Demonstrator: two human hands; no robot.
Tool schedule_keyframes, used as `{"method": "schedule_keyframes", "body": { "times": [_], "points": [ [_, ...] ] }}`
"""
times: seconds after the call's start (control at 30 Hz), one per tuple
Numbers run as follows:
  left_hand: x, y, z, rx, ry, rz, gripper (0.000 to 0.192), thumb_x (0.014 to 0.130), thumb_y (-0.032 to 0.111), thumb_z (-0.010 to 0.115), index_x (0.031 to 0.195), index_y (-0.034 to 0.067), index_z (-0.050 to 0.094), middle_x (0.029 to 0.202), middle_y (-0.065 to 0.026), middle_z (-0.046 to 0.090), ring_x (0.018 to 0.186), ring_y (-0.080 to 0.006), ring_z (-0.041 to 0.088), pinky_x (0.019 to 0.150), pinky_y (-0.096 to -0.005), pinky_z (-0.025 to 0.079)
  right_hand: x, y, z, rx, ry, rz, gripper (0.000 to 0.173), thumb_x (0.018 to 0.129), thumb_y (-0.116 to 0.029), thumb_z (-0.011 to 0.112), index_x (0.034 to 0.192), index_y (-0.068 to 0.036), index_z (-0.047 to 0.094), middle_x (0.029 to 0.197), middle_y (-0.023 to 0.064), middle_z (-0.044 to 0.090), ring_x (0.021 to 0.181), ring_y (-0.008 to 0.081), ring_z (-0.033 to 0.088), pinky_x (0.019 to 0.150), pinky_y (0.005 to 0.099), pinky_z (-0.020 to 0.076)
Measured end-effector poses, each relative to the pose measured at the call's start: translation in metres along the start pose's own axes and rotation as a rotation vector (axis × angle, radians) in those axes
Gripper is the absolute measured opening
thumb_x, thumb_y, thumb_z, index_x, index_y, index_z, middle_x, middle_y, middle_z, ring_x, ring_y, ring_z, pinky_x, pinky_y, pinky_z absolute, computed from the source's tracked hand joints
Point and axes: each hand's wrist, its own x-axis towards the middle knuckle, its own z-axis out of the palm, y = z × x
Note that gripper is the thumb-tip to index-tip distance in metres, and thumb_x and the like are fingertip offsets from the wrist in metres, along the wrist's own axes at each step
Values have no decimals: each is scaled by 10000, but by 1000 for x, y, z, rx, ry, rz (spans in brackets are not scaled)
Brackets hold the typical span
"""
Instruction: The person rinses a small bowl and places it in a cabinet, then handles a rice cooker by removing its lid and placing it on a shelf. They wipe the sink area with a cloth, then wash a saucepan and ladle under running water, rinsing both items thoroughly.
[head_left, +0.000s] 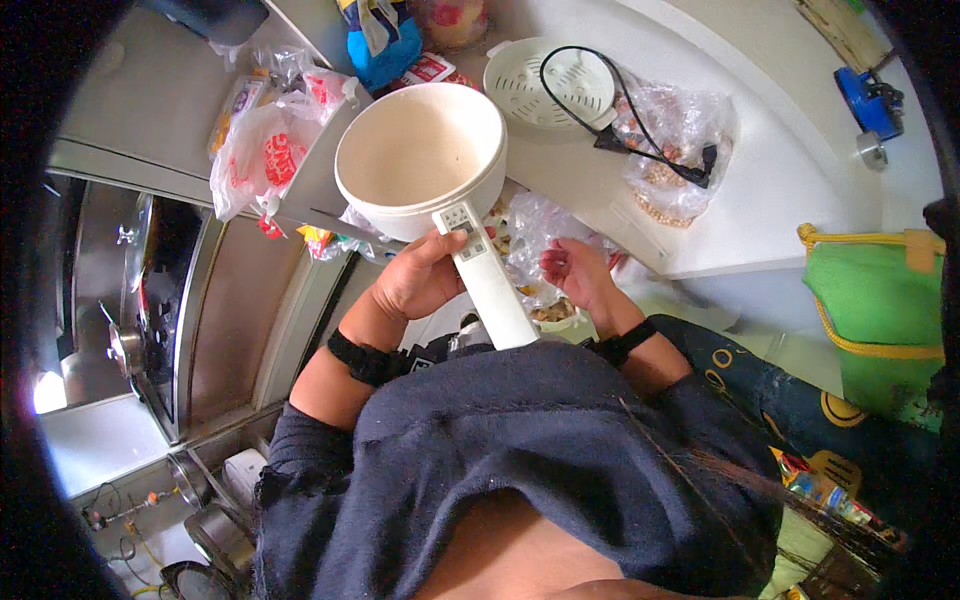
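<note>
A white electric cooking pot (420, 154) with a long handle is raised in front of me, its cream inside turned towards me. My left hand (424, 277) grips the pot's handle (491, 289), the thumb lying by the small control panel (465, 234). To the right of the handle, my right hand (574, 274) is off the pot, fingers loosely curled and apart, nothing seen in it. Below that hand lies a bin (562, 324) lined with clear plastic (540, 225) and holding scraps.
On the white counter (757, 217) are a slotted steamer basket (540, 86), a black power cord (645, 142) and a clear bag of peanut-like pieces (664, 184). A white plastic bag with red print (262, 154) sits at the left. A green bag (874, 307) hangs at right.
</note>
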Motion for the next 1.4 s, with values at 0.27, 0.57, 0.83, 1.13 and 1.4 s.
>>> {"method": "schedule_keyframes", "body": {
  "times": [0.27, 0.57, 0.83, 1.13, 1.4],
  "points": [
    [-1, 1, 0, -3, -58, -27, 385, 823, 228, 536, 1142, 24, 464, 1091, -103, 547, 991, -238, 530, 924, -437, 389, 42, -95, 126, -135, 201, -294, 345, 851, -292, 523, 1024, -7, 432, 791, 165, 580, 624, 276, 596, 512, 357, 509],
    [-3, 3, -1, 53, -22, -8, 400, 828, 240, 535, 1166, 49, 441, 1108, -101, 534, 998, -229, 524, 913, -416, 394, 87, -128, 135, -29, 379, -380, 206, 846, -124, 476, 1009, 2, 490, 812, 167, 556, 553, 258, 561, 460, 340, 492],
    [9, 4, 7, 86, -150, 18, 429, 835, 261, 535, 1196, 61, 419, 1103, -58, 533, 1005, -199, 517, 900, -396, 401, 20, -172, 129, 181, 240, -457, 129, 782, -57, 524, 866, 32, 483, 751, 137, 538, 572, 219, 560, 475, 278, 524],
    [25, 5, 17, 117, -114, 0, 401, 841, 253, 531, 1177, 62, 425, 1082, -60, 535, 982, -198, 527, 878, -386, 418, -11, -217, 111, 151, 220, -478, 125, 753, -49, 554, 815, 47, 502, 756, 143, 555, 574, 181, 539, 422, 170, 471],
    [78, 4, 27, 214, -107, -48, 346, 834, 228, 544, 1131, 73, 462, 1054, -60, 544, 975, -192, 532, 879, -365, 425, -18, -223, 115, 146, 237, -434, 123, 750, -50, 548, 822, 38, 502, 742, 137, 553, 557, 155, 523, 391, 153, 437]
  ]
}}
